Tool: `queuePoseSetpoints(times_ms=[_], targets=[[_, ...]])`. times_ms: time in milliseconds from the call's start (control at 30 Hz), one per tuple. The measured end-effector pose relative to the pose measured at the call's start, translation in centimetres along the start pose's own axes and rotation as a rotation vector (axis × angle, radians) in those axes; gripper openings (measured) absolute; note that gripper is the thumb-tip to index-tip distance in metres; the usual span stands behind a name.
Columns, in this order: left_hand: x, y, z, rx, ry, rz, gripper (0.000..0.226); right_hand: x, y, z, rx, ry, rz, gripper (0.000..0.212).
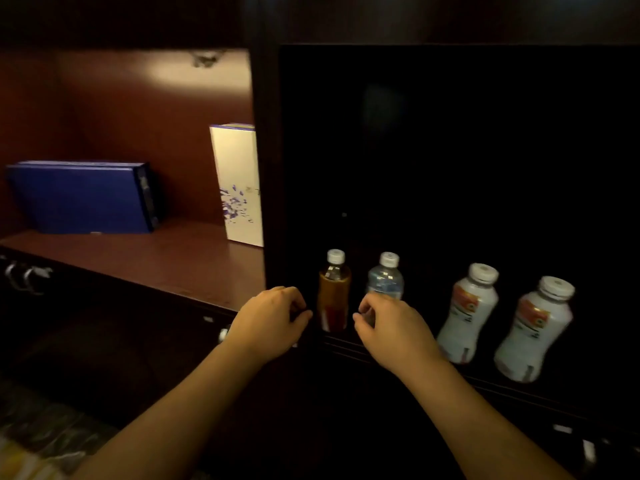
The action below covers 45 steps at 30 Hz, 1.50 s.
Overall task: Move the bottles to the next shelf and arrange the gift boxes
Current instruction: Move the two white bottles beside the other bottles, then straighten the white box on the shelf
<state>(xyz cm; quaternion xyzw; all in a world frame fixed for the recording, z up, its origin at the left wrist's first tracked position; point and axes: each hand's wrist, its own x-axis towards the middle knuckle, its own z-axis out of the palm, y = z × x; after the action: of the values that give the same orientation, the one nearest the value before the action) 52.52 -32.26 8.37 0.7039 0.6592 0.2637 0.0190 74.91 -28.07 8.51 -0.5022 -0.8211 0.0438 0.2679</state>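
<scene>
Four bottles stand in a row in the dark right compartment: an amber bottle (333, 299), a clear water bottle (385, 277) and two white bottles (468, 311) (535, 329). My left hand (268, 318) hovers just left of the amber bottle, fingers loosely curled, holding nothing. My right hand (389, 329) covers the lower part of the water bottle, fingers curled against it; a grip is not clear. In the lit left compartment a blue gift box (81, 197) leans at the back and a white gift box (239, 183) stands upright by the divider.
A dark vertical divider (268, 168) separates the two compartments. The reddish shelf board (149, 261) lies bare in front of the boxes. Drawer handles (29, 275) sit below the left shelf. Crinkled plastic wrap (38, 441) lies at the bottom left.
</scene>
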Motion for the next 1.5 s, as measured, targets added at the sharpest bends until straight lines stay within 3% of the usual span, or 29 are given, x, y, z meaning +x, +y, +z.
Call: queuePoseSetpoints(times_ms=[333, 567, 867, 1100, 1300, 1400, 1500], targets=[[-2.1, -20.7, -12.0, 0.221, 0.046, -0.091, 0.021, 7.6, -20.1, 10.2, -0.120, -0.043, -0.103, 0.012], [1.9, -29.1, -15.5, 0.290, -0.042, -0.105, 0.021, 12.8, -25.4, 14.5, -0.212, -0.084, -0.008, 0.017], [9.8, -34.6, -10.8, 0.223, -0.083, -0.133, 0.022, 20.1, -22.7, 20.6, -0.188, -0.060, 0.241, 0.024], [17.8, -38.5, -5.2, 0.247, -0.174, -0.175, 0.034, 26.8, -16.7, 26.7, 0.013, 0.012, 0.454, 0.015], [24.0, -40.3, -0.1, 0.192, -0.250, -0.190, 0.052, 29.9, -12.8, 30.9, 0.142, 0.200, 0.656, 0.011], [26.5, -41.0, 2.4, 0.110, -0.343, -0.241, 0.066, 31.0, -12.0, 32.3, 0.248, 0.342, 0.787, 0.032], [28.6, -41.5, 5.0, 0.074, -0.305, -0.268, 0.077, 32.2, -10.9, 33.2, 0.247, 0.406, 0.875, 0.065]])
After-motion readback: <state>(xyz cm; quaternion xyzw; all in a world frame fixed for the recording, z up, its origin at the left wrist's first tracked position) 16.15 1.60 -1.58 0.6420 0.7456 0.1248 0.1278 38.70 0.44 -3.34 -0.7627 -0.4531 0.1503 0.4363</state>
